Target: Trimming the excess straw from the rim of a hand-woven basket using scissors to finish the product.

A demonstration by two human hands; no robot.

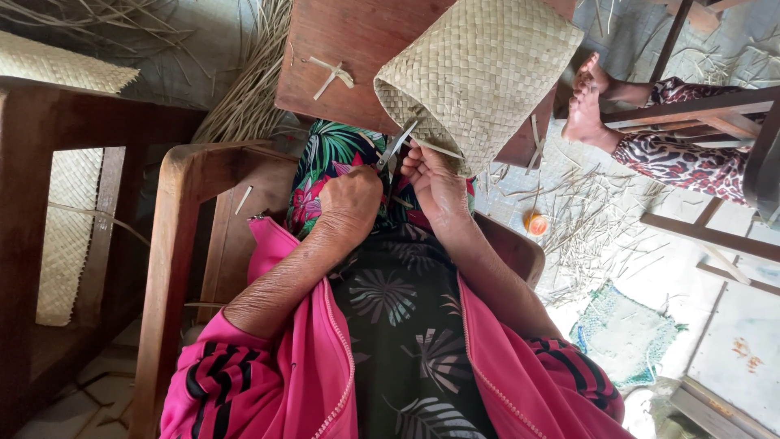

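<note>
Fingers (422, 158) of the right hand (435, 183) pinch a loose strip on the woven basket (479, 69) at twelve o'clock, while the left hand (351, 199) grips scissors (394, 149), trimming; next, a careful snip.

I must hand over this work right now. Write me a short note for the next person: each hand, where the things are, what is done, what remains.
Left hand: closed on the scissors, blades at the basket rim.
Right hand: pinches a loose strip at the rim of the woven basket.
Basket lies on its side on the wooden board, opening toward the lap.
Done: the body looks fully woven.
Left: at least this strip end sticks out uncut; the far side of the rim is hidden. Cut scraps lie on the floor.
</note>
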